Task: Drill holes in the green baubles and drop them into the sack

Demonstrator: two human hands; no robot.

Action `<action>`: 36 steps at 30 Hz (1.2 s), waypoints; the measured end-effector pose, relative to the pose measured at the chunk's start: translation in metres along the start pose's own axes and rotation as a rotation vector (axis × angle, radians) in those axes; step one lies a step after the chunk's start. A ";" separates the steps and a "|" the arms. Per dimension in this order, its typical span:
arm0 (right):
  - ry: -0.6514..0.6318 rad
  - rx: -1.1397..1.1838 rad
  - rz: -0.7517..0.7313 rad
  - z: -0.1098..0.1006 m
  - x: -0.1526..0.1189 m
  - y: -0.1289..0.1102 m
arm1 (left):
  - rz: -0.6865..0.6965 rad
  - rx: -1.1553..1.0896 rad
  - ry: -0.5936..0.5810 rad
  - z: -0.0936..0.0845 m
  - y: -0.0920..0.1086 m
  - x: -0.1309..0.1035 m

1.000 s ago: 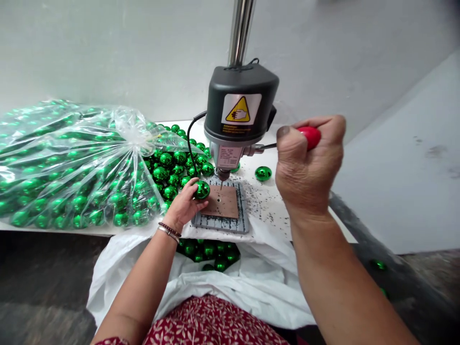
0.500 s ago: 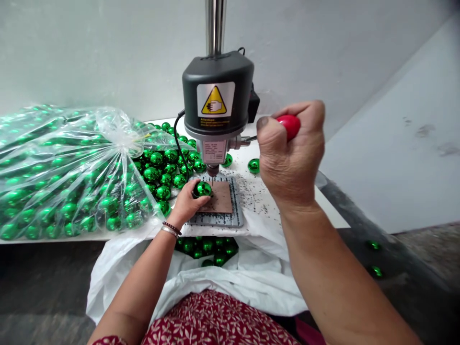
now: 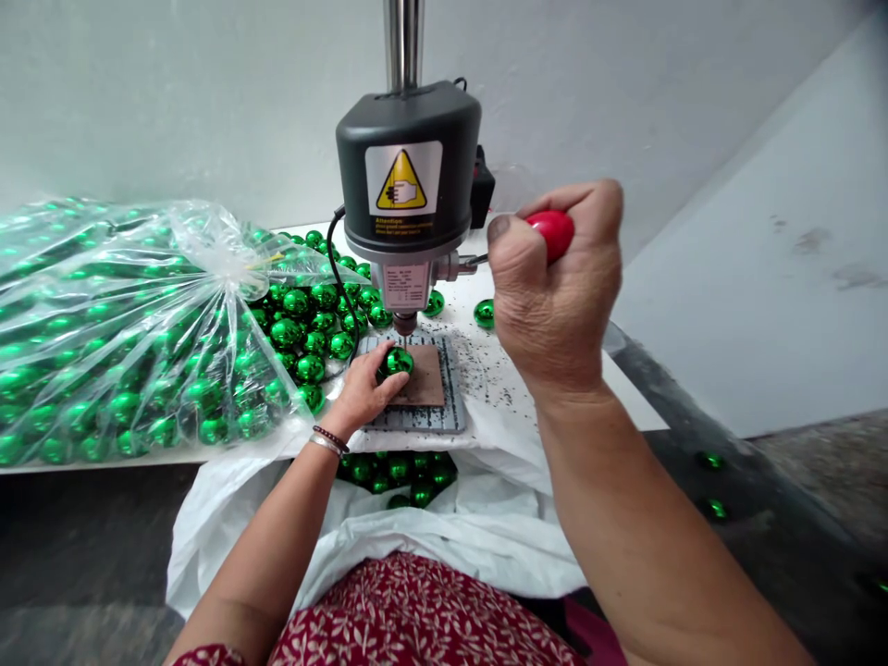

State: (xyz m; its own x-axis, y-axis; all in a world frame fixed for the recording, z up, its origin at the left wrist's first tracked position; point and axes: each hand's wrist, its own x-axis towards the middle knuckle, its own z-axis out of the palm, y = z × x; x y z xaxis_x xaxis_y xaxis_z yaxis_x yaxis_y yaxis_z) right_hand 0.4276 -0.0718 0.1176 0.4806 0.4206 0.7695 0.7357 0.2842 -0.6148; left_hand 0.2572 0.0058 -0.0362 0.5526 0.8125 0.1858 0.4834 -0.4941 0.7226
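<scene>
Your left hand (image 3: 366, 387) is pinching a green ball (image 3: 399, 361) between thumb and fingertips (image 3: 394, 383), and the ball is sitting over the brown board (image 3: 426, 382), just below the drill (image 3: 408, 171); I cannot tell whether the bit (image 3: 405, 341) is touching it. Your right hand (image 3: 561, 287) is gripping the red knob (image 3: 557, 235), fist closed around it. A clear bag (image 3: 149, 314) of balls (image 3: 125, 407) is lying to the left, and black specks (image 3: 486, 390) are dotting the table (image 3: 459, 314).
</scene>
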 end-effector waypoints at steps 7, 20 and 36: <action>-0.001 -0.006 0.000 0.000 0.000 -0.002 | -0.099 -0.123 0.073 0.004 0.000 0.001; -0.010 -0.019 -0.042 0.000 0.000 0.002 | -0.262 -0.196 0.072 -0.003 0.013 0.004; 0.043 0.046 -0.045 0.002 0.000 0.002 | -0.237 -0.138 0.057 -0.004 0.013 0.014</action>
State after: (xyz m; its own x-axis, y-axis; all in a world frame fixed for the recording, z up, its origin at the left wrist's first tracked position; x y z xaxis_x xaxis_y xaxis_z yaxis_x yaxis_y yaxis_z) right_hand 0.4282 -0.0699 0.1158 0.4683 0.3698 0.8025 0.7347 0.3416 -0.5861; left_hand 0.2684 0.0125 -0.0213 0.3943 0.9183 0.0356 0.4956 -0.2451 0.8333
